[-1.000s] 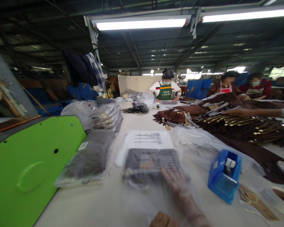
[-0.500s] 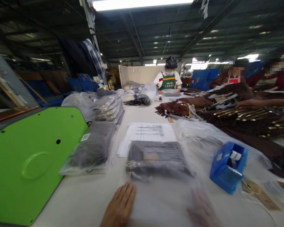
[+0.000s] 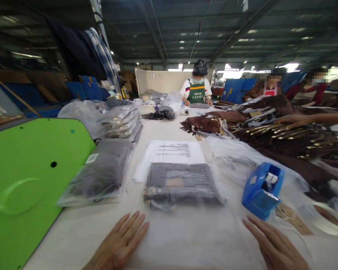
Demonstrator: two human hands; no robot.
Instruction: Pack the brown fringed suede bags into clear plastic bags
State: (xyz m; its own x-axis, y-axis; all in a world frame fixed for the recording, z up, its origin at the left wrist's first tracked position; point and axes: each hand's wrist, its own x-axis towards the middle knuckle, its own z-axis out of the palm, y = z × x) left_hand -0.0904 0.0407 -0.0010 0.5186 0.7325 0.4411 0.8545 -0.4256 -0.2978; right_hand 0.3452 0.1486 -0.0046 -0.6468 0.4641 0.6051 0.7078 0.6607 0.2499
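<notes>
In front of me lies a clear plastic bag (image 3: pixel 191 232) with a folded dark garment (image 3: pixel 183 183) inside its far part; a brown tag shows through the plastic. My left hand (image 3: pixel 121 240) rests by the bag's left edge, fingers stretched out and palm down. On the other side my right hand (image 3: pixel 276 243) is at the bag's right edge, fingers extended and holding nothing. Printed white sheets (image 3: pixel 171 149) lie just beyond the garment.
A blue tape dispenser (image 3: pixel 263 191) and a tape roll (image 3: pixel 329 217) are at right. Bagged garments (image 3: pixel 107 168) lie at left beside a green panel (image 3: pixel 39 180). Brown fringed textiles (image 3: pixel 208 122) are piled at right, under a co-worker's hand (image 3: pixel 293 120). Another person (image 3: pixel 197 90) stands opposite.
My right hand, formerly blurred behind or over the plastic, has moved right to the bag's edge. My left hand has shifted left with fingers more spread. The view has turned slightly.
</notes>
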